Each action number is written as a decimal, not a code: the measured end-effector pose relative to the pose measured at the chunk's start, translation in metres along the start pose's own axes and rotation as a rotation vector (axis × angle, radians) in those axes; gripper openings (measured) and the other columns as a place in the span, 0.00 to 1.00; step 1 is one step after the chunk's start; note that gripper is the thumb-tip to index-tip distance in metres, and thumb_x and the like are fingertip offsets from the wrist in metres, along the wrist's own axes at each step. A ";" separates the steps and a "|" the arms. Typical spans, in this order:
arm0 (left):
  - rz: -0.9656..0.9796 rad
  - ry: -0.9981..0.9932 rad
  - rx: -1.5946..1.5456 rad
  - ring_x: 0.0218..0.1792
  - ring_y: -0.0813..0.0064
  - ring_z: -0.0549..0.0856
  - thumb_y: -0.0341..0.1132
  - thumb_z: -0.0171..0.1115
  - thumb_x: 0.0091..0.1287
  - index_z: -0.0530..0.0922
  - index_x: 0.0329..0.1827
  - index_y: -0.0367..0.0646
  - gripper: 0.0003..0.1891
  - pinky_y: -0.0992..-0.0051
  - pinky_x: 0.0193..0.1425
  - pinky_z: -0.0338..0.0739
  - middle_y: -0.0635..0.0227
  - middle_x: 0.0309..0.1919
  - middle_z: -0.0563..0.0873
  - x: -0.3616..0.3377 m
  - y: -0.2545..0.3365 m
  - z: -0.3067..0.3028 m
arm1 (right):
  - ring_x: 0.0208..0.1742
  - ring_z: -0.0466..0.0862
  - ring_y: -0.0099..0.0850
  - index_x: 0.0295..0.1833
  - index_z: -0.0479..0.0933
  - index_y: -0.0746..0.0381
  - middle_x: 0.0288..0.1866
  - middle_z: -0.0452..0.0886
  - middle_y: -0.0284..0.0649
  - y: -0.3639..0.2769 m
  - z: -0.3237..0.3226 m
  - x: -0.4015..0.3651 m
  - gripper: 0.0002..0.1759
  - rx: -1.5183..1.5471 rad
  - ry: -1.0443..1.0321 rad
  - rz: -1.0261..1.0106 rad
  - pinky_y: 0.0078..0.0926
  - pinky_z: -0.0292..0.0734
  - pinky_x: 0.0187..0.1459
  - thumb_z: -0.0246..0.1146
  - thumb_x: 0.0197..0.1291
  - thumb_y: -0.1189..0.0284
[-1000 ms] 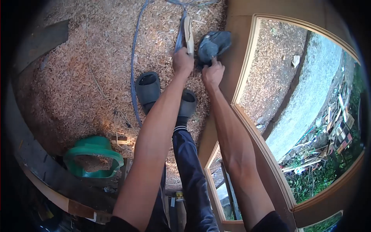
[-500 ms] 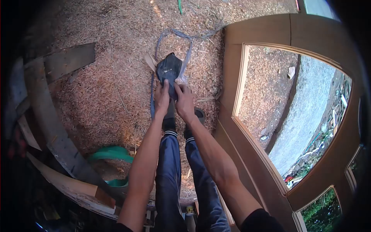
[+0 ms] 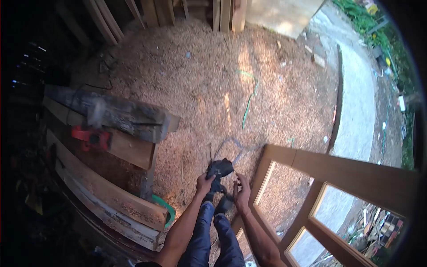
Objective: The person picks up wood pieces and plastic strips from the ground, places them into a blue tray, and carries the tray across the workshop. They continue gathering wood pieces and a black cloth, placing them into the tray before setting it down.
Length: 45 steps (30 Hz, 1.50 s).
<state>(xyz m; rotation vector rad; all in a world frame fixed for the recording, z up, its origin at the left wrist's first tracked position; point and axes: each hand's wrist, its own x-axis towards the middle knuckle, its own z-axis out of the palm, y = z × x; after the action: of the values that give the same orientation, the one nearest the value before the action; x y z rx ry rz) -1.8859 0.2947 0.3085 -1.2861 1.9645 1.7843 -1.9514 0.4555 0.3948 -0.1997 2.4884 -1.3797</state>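
Observation:
Low in front of me, my left hand (image 3: 204, 183) is closed on a dark, crumpled-looking black object (image 3: 221, 167) whose exact kind I cannot make out. My right hand (image 3: 242, 191) is off to its right, fingers bent and apart, holding nothing visible. Just beyond the black object, a greyish strap or cord (image 3: 233, 141) loops over the wood shavings. My dark shoes (image 3: 224, 204) are right below the hands. Close to my right hand stands a brown wooden panelled frame (image 3: 356, 173) with open panes.
At left, a red power tool (image 3: 91, 137) rests on a wooden bench of boards (image 3: 129, 151). A green band (image 3: 164, 209) is by its near end. Planks (image 3: 164, 11) lean at the back. A green strip (image 3: 249, 102) lies on the shavings; a concrete slab (image 3: 356, 107) runs along the right.
My view has tilted up and swung, showing more of the floor and the bench. My right hand has let go of the black object and moved to its right; my left hand still holds it.

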 end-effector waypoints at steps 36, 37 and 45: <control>0.183 -0.011 -0.473 0.37 0.71 0.82 0.30 0.62 0.57 0.75 0.44 0.36 0.13 0.73 0.43 0.76 0.64 0.36 0.82 0.045 0.503 -0.107 | 0.30 0.82 0.29 0.47 0.74 0.67 0.34 0.82 0.43 -0.253 -0.150 0.373 0.20 0.127 -0.565 0.336 0.24 0.76 0.26 0.62 0.50 0.67; 0.147 -0.029 -0.642 0.36 0.70 0.82 0.29 0.63 0.55 0.76 0.43 0.36 0.13 0.72 0.42 0.77 0.63 0.35 0.82 0.060 0.500 -0.113 | 0.29 0.82 0.28 0.46 0.74 0.66 0.32 0.81 0.41 -0.245 -0.157 0.381 0.18 0.099 -0.570 0.407 0.23 0.75 0.24 0.62 0.50 0.68; 0.032 -0.056 -0.552 0.35 0.67 0.83 0.28 0.63 0.53 0.76 0.42 0.33 0.13 0.70 0.41 0.77 0.60 0.35 0.82 0.179 0.585 -0.118 | 0.26 0.82 0.29 0.40 0.77 0.63 0.27 0.80 0.40 -0.174 -0.218 0.431 0.13 -0.243 -0.327 0.695 0.26 0.78 0.24 0.56 0.50 0.68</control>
<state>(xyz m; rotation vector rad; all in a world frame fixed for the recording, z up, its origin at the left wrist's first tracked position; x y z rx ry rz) -2.3519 0.0482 0.6408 -1.3230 1.5167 2.4563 -2.4323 0.4276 0.5719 0.3382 2.1300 -0.6971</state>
